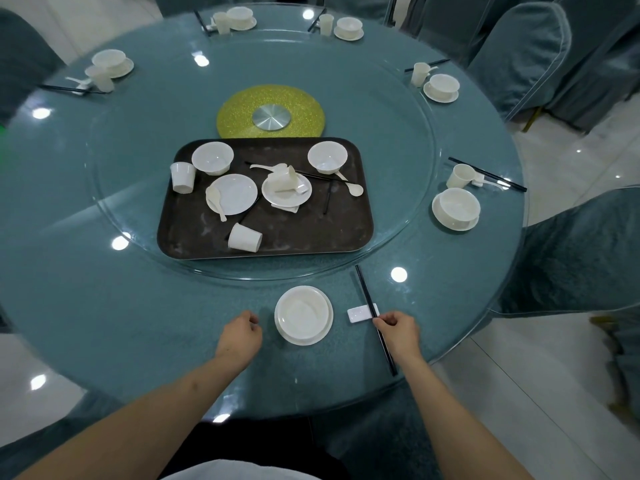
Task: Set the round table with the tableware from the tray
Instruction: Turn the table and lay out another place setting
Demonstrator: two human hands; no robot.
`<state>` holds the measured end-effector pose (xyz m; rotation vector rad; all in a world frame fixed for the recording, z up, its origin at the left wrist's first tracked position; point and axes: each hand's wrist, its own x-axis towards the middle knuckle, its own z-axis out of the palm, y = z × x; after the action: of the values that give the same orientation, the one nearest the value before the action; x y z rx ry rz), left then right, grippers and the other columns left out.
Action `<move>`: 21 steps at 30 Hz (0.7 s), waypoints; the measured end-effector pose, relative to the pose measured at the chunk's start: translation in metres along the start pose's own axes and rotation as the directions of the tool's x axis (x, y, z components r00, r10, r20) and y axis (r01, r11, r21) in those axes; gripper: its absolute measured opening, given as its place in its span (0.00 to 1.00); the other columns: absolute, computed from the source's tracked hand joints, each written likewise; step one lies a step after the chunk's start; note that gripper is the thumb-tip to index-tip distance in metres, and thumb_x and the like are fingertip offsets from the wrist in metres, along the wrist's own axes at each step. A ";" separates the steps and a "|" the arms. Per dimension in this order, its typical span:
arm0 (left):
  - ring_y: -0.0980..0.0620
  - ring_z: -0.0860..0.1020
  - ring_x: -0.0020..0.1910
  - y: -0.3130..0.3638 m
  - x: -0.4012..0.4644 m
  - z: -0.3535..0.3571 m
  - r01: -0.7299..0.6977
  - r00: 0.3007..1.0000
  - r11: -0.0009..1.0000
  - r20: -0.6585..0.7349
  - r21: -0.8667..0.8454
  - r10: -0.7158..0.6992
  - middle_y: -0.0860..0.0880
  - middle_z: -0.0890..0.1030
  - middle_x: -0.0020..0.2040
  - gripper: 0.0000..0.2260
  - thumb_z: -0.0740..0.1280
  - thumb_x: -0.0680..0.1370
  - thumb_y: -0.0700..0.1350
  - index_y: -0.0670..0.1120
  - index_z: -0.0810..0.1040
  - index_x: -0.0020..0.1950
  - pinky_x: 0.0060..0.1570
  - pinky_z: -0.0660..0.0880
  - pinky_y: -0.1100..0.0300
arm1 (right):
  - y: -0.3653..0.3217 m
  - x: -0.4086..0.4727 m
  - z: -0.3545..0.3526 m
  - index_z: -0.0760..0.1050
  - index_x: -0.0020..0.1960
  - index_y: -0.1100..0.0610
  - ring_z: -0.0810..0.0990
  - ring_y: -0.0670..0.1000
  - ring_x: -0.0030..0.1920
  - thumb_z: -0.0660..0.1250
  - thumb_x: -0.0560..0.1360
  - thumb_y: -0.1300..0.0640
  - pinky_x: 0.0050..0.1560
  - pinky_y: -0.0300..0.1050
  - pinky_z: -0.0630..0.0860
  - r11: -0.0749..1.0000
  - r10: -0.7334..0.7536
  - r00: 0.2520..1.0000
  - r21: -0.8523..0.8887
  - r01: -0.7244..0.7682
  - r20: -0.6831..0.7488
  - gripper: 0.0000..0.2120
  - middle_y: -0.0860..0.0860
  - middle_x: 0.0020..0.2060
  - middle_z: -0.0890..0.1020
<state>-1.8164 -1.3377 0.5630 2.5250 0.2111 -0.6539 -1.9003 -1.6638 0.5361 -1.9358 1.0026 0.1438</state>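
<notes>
A dark brown tray (311,237) lies on the glass turntable and holds white bowls, plates, cups, spoons and black chopsticks. Near the table's front edge sits a white bowl on a plate (303,315). To its right a small white chopstick rest (360,313) carries a pair of black chopsticks (367,292). My right hand (398,332) pinches those chopsticks just below the rest. Left of the plate, my left hand (240,339) rests on the table with curled fingers and nothing in it.
Around the round teal table (104,306) stand several finished settings, such as a bowl on a plate (455,208) with a cup (460,175) at the right. A yellow hub (239,114) marks the turntable's centre. Teal-covered chairs (581,254) ring the table.
</notes>
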 end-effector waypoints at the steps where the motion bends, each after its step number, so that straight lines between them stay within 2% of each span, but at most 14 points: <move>1: 0.49 0.78 0.42 0.000 0.000 0.000 -0.001 1.000 1.000 0.002 0.001 0.001 0.47 0.81 0.45 0.10 0.58 0.79 0.41 0.46 0.77 0.56 0.39 0.72 0.59 | -0.001 -0.001 0.000 0.83 0.42 0.54 0.81 0.44 0.39 0.76 0.73 0.59 0.37 0.35 0.72 1.000 0.004 1.000 0.003 -0.004 0.000 0.03 0.46 0.36 0.84; 6: 0.49 0.78 0.41 -0.003 0.000 0.000 0.001 1.000 1.000 0.006 -0.017 -0.001 0.47 0.81 0.45 0.11 0.58 0.78 0.42 0.46 0.76 0.57 0.38 0.71 0.59 | -0.006 -0.006 -0.003 0.82 0.43 0.55 0.82 0.47 0.41 0.75 0.74 0.57 0.39 0.38 0.72 1.000 0.012 0.999 0.009 -0.011 -0.030 0.04 0.46 0.37 0.84; 12: 0.47 0.78 0.44 0.003 0.004 -0.012 0.000 1.000 0.996 0.008 -0.090 0.000 0.46 0.81 0.47 0.10 0.58 0.79 0.42 0.45 0.77 0.56 0.42 0.74 0.58 | -0.034 -0.015 -0.007 0.80 0.43 0.54 0.81 0.45 0.41 0.72 0.76 0.51 0.39 0.40 0.72 0.998 -0.057 0.996 0.031 0.059 -0.066 0.07 0.46 0.39 0.83; 15: 0.47 0.77 0.44 0.006 0.008 -0.020 -0.008 1.000 0.993 0.015 -0.121 0.010 0.47 0.80 0.47 0.10 0.58 0.80 0.42 0.45 0.76 0.57 0.42 0.71 0.59 | -0.055 -0.018 0.001 0.80 0.45 0.54 0.81 0.47 0.43 0.70 0.78 0.51 0.43 0.43 0.73 0.994 -0.089 0.994 0.061 0.093 -0.070 0.07 0.47 0.40 0.84; 21: 0.47 0.76 0.43 0.006 0.024 -0.048 -0.028 1.000 0.990 -0.011 -0.135 0.027 0.46 0.80 0.47 0.08 0.57 0.81 0.43 0.46 0.76 0.54 0.41 0.69 0.59 | -0.105 -0.026 0.029 0.79 0.44 0.53 0.81 0.49 0.43 0.70 0.78 0.53 0.44 0.43 0.74 0.981 -0.170 0.984 0.087 0.174 -0.049 0.06 0.48 0.39 0.84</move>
<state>-1.7744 -1.3174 0.5897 2.3970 0.2166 -0.5968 -1.8358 -1.6005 0.6028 -1.9383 0.8489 -0.0393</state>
